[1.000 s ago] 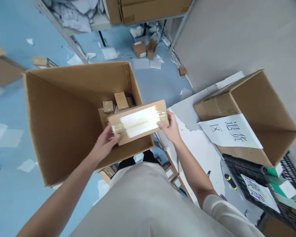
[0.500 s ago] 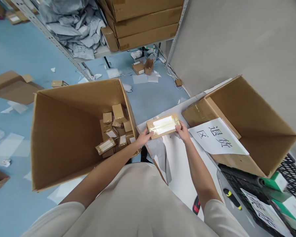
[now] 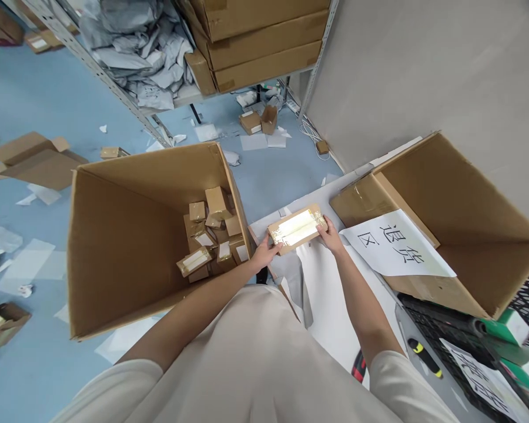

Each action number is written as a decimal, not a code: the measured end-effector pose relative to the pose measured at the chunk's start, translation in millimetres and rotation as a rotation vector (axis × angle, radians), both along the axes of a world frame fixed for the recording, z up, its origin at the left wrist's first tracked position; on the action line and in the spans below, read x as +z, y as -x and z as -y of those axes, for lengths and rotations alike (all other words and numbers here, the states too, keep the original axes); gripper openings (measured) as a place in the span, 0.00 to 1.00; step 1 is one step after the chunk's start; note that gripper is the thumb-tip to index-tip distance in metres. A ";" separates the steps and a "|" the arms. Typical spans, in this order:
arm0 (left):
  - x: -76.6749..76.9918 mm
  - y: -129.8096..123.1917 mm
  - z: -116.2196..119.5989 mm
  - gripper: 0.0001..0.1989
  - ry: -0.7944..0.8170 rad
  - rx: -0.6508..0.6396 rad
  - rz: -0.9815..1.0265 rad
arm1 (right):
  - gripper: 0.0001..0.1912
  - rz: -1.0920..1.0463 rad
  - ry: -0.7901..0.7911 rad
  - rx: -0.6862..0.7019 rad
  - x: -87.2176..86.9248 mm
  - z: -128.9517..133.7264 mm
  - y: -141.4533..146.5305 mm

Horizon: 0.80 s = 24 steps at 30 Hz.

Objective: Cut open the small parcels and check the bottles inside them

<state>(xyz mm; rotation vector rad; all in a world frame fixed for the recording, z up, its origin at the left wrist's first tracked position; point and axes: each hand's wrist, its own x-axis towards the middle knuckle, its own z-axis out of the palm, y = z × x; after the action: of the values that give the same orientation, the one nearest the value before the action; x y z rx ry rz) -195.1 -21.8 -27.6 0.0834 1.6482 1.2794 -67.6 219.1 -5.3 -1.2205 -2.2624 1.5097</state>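
A small taped cardboard box (image 3: 297, 229) with a shiny white label is held level between my two hands, over the far end of the white table (image 3: 330, 305). My left hand (image 3: 267, 254) is closed on its left end, and my right hand (image 3: 330, 235) grips the right end. Left of me stands a large open carton (image 3: 123, 235), with several small taped boxes (image 3: 218, 202) heaped against its right side. A second open carton (image 3: 467, 211) sits on the table at the right, with a white paper sign (image 3: 399, 247) on its near side.
Ahead, a metal shelf (image 3: 101, 73) bears grey plastic bags (image 3: 145, 53) and long cardboard boxes (image 3: 268, 53). Paper scraps and boxes litter the blue floor (image 3: 150, 126). A yellow-black cutter (image 3: 424, 357), a red-black tool (image 3: 358, 367) and a black crate (image 3: 432, 326) are at the right.
The view has shifted slightly, so most things appear a little farther right. Both hands keep hold of the box, which is tilted slightly differently.
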 end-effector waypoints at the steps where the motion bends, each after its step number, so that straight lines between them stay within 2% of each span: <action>1: 0.6 0.9 0.2 0.46 -0.003 -0.011 -0.003 | 0.43 0.016 -0.014 -0.008 -0.4 0.7 0.6; 5: 4.6 6.7 2.9 0.45 -0.038 -0.021 0.003 | 0.46 0.098 -0.119 -0.042 0.1 4.4 2.3; 7: 7.0 9.8 5.7 0.45 -0.022 -0.042 0.016 | 0.44 0.130 -0.204 -0.040 5.1 6.3 3.0; 9: 9.6 13.5 10.9 0.44 -0.008 -0.068 0.037 | 0.40 0.133 -0.330 -0.063 17.4 9.9 5.7; 11: 12.5 20.2 20.9 0.42 -0.011 -0.106 0.069 | 0.37 0.095 -0.506 -0.099 39.2 18.3 14.7; 14: 14.6 42.9 50.5 0.38 -0.044 -0.183 0.148 | 0.33 -0.022 -0.754 -0.035 81.5 48.5 50.6; 16: 9.8 68.8 80.9 0.34 -0.074 -0.171 0.200 | 0.29 -0.086 -0.791 0.111 102.0 83.1 92.6; 17: 4.0 84.6 98.7 0.32 -0.077 -0.121 0.214 | 0.26 -0.093 -0.750 0.217 105.6 104.1 118.3; 18: -4.6 101.7 117.5 0.30 -0.064 -0.042 0.217 | 0.25 -0.078 -0.673 0.337 103.5 126.8 146.3; 20: -31.2 137.9 155.1 0.25 0.014 0.149 0.202 | 0.22 0.014 -0.476 0.590 80.4 173.5 205.7; 22: -70.1 174.0 187.7 0.22 0.116 0.307 0.184 | 0.20 0.109 -0.339 0.761 34.8 215.8 264.0; 24: -119.3 207.9 209.4 0.22 0.189 0.391 0.182 | 0.19 0.152 -0.283 0.843 -26.0 247.5 316.1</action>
<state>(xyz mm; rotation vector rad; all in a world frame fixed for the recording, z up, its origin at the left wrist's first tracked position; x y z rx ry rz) -403.0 -231.3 -146.9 -0.4780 1.6668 1.3635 -383.7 -28.4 -31.4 -0.2935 -3.1716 1.2165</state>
